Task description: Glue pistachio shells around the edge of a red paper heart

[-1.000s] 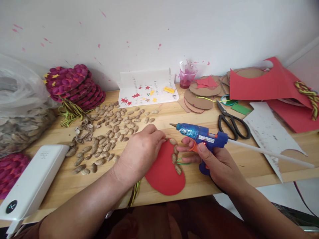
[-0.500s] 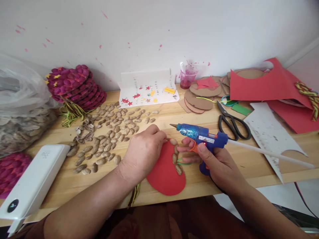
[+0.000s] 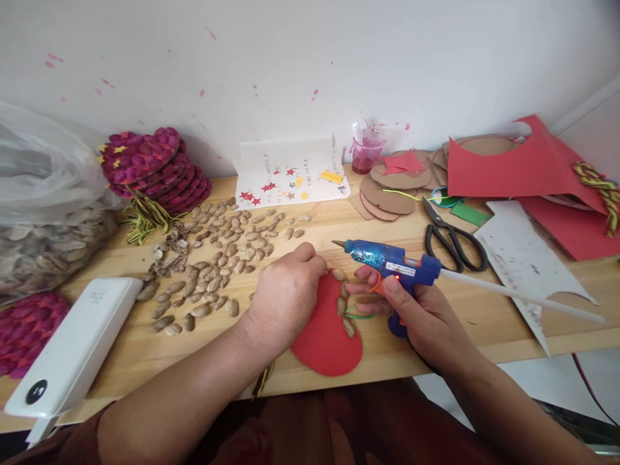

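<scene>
A red oval board (image 3: pixel 325 342) lies near the table's front edge, with several peanuts (image 3: pixel 341 306) in a row along its right rim. My left hand (image 3: pixel 289 290) is closed over the board's upper left, fingertips pressed together at its top edge. Whatever those fingers hold is hidden by the hand. In my right hand (image 3: pixel 426 316) is a blue glue gun (image 3: pixel 394 263) with an orange trigger and a lit red light. Its nozzle points left, above the board's top edge. A long white glue stick (image 3: pixel 513 294) sticks out of its back.
Loose peanuts (image 3: pixel 213 278) spread across the left of the table, beside a white power bank (image 3: pixel 80 342) and a bag of shells (image 3: pixel 53 252). Black scissors (image 3: pixel 450 239), cardboard ovals (image 3: pixel 387 196) and red sheets (image 3: pixel 498 168) lie right. A purple-stained cup (image 3: pixel 365 155) stands at the back.
The whole view has shifted slightly. Both hands keep nearly the same place and grip, left at the board's top edge, right around the glue gun.
</scene>
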Tool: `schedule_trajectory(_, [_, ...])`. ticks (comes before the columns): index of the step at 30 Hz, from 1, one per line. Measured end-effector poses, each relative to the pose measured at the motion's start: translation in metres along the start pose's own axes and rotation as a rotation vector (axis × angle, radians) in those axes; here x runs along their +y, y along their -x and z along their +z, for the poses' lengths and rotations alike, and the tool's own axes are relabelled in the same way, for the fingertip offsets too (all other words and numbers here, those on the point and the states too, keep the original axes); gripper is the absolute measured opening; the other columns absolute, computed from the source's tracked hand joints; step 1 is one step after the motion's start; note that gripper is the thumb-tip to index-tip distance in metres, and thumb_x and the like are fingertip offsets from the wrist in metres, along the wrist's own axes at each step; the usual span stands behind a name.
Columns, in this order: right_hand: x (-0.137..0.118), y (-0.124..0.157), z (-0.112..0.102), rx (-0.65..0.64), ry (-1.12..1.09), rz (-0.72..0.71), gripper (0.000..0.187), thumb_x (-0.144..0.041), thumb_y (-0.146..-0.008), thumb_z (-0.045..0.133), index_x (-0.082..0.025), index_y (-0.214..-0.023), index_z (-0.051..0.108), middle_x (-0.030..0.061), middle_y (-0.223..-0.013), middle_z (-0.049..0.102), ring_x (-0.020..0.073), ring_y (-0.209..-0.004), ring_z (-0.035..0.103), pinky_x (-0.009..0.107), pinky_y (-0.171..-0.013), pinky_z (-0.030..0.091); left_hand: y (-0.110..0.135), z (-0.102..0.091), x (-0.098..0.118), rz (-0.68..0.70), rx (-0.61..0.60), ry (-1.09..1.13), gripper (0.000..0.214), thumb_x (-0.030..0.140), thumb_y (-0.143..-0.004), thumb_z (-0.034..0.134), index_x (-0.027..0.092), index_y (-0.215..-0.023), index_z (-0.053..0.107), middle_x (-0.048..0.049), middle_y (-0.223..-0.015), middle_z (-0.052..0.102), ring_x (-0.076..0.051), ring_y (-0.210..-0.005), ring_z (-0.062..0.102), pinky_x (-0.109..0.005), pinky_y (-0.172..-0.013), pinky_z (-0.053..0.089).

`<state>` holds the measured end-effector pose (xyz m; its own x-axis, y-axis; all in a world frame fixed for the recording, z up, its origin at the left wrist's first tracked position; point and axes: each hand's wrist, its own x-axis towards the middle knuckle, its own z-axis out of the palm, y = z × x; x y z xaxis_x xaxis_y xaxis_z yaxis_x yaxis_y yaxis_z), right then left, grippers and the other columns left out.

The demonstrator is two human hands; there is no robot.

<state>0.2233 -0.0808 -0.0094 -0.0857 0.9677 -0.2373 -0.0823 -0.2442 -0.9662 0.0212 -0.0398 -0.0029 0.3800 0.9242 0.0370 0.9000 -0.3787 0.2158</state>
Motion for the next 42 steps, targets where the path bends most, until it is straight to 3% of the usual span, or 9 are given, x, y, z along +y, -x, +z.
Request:
schedule_trajectory(6, [0.003, 0.0, -0.001, -0.006, -0.044, -0.013, 0.04, -0.057, -0.089, 0.069, -0.02, -0.104, 0.07, 0.0114, -0.11, 0.078, 0.031, -0.102, 0.077, 0.041, -0.077, 0.069, 0.001, 0.003, -0.004, 0.033, 0.035, -0.001, 0.024, 0.019, -0.101, 0.047, 0.02, -0.093, 0.07, -0.0037, -0.095, 0.067, -0.017, -0.077, 0.065, -0.028, -0.066, 0.048])
schedule_trajectory(11, [0.004, -0.001, 0.0, -0.015, -0.068, -0.015, 0.04, -0.055, -0.091, 0.068, -0.018, -0.104, 0.069, 0.0117, -0.11, 0.077, 0.0295, -0.103, 0.077, 0.039, -0.077, 0.069, 0.008, -0.004, -0.01, 0.063, 0.06, 0.11, 0.038, 0.004, -0.096, 0.04, 0.019, -0.121, 0.064, -0.0063, -0.107, 0.065, -0.017, -0.086, 0.066, -0.028, -0.08, 0.054])
schedule_trajectory(15, [0.005, -0.001, -0.001, -0.015, -0.073, -0.016, 0.039, -0.055, -0.09, 0.069, -0.018, -0.103, 0.068, 0.0106, -0.108, 0.078, 0.0285, -0.102, 0.077, 0.037, -0.078, 0.068, 0.022, -0.003, -0.009, 0.085, 0.006, 0.174, 0.048, 0.0, -0.092, 0.036, 0.019, -0.127, 0.061, -0.0079, -0.114, 0.061, -0.018, -0.097, 0.064, -0.031, -0.089, 0.054])
schedule_trajectory(19, [0.005, -0.001, -0.001, -0.003, -0.056, -0.029, 0.039, -0.056, -0.089, 0.07, -0.019, -0.101, 0.07, 0.0108, -0.109, 0.077, 0.0284, -0.1, 0.077, 0.036, -0.076, 0.067, 0.032, 0.006, -0.006, 0.098, 0.056, 0.129, 0.055, 0.0, -0.092, 0.034, 0.022, -0.138, 0.054, -0.0094, -0.121, 0.059, -0.021, -0.109, 0.06, -0.034, -0.094, 0.054])
schedule_trajectory(37, [0.005, -0.001, 0.0, 0.039, 0.018, -0.011, 0.044, -0.06, -0.087, 0.07, -0.018, -0.101, 0.073, 0.0139, -0.118, 0.074, 0.0295, -0.1, 0.077, 0.036, -0.073, 0.068, 0.03, 0.012, 0.009, 0.216, 0.004, -0.2, 0.045, 0.005, -0.094, 0.045, 0.004, -0.138, 0.054, -0.0192, -0.127, 0.059, -0.028, -0.112, 0.056, -0.041, -0.101, 0.049])
schedule_trajectory(42, [0.007, -0.002, -0.001, 0.05, 0.0, -0.039, 0.042, -0.059, -0.086, 0.072, -0.019, -0.1, 0.072, 0.0125, -0.119, 0.072, 0.0298, -0.1, 0.076, 0.035, -0.068, 0.068, 0.029, 0.014, 0.009, 0.182, 0.007, -0.209, 0.039, 0.01, -0.097, 0.048, 0.007, -0.135, 0.057, -0.0164, -0.126, 0.06, -0.027, -0.11, 0.058, -0.039, -0.101, 0.05])
